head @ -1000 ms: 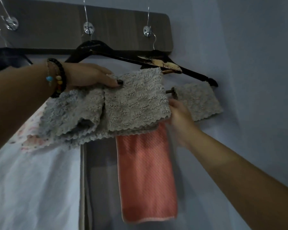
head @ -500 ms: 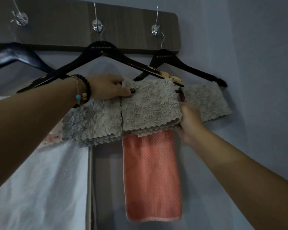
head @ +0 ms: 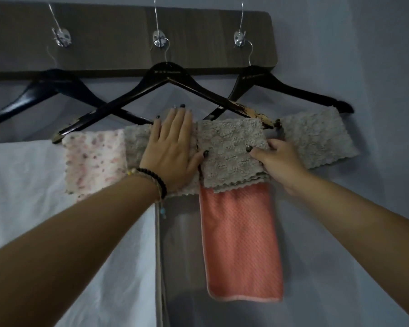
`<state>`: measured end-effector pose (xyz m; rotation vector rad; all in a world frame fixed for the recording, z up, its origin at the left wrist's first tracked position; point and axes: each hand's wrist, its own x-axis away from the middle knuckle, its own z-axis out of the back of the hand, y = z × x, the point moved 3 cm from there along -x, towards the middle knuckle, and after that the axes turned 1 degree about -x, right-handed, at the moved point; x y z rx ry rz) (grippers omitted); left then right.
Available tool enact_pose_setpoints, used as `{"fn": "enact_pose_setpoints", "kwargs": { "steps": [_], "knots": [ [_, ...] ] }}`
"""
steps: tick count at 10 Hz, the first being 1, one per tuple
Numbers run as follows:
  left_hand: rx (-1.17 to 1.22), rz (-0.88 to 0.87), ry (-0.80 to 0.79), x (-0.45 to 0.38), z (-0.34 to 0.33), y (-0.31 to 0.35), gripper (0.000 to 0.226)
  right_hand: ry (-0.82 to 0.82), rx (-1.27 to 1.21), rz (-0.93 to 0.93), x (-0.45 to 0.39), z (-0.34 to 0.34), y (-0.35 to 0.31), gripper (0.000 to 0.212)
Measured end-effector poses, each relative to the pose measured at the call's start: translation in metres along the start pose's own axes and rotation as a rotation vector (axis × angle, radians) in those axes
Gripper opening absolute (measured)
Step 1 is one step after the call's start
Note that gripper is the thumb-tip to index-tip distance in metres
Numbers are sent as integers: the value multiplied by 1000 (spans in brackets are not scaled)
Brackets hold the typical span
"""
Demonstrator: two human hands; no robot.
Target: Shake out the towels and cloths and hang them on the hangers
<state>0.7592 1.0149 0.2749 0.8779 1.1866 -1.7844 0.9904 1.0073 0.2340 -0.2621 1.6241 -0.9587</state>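
Observation:
Three black hangers hang from hooks on a wooden wall board (head: 128, 38). The middle hanger (head: 168, 76) carries a pink-spotted cloth (head: 92, 161), a grey fluffy cloth (head: 135, 145) and a second grey cloth (head: 232, 149), with an orange towel (head: 241, 244) hanging below it. My left hand (head: 172, 149) lies flat, fingers straight, pressing on the first grey cloth. My right hand (head: 276, 161) touches the right edge of the second grey cloth with curled fingers. Another grey cloth (head: 316, 135) hangs on the right hanger (head: 293, 90).
A large white sheet (head: 21, 197) hangs at the left under the left hanger (head: 45, 90). A grey fabric strip (head: 159, 267) hangs beside it. Bare grey wall lies to the right.
The grey cloths have settled flat on the middle hanger's bar. My left hand went from holding the cloth's top to lying flat on it. The pink-spotted cloth now shows fully.

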Motion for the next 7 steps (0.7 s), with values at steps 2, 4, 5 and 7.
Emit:
{"fn": "enact_pose_setpoints", "kwargs": {
  "steps": [2,4,5,7],
  "knots": [
    [30,56,-35,43,-28,-3,81,120,269,157,4,-7,10,36],
    [49,53,-82,65,-25,8,79,151,558,487,28,-10,3,63],
    [55,58,-115,70,-8,15,79,2,666,581,41,-11,-9,64],
    [133,135,-169,90,46,27,77,-226,841,634,69,-2,-33,70]
  ]
}}
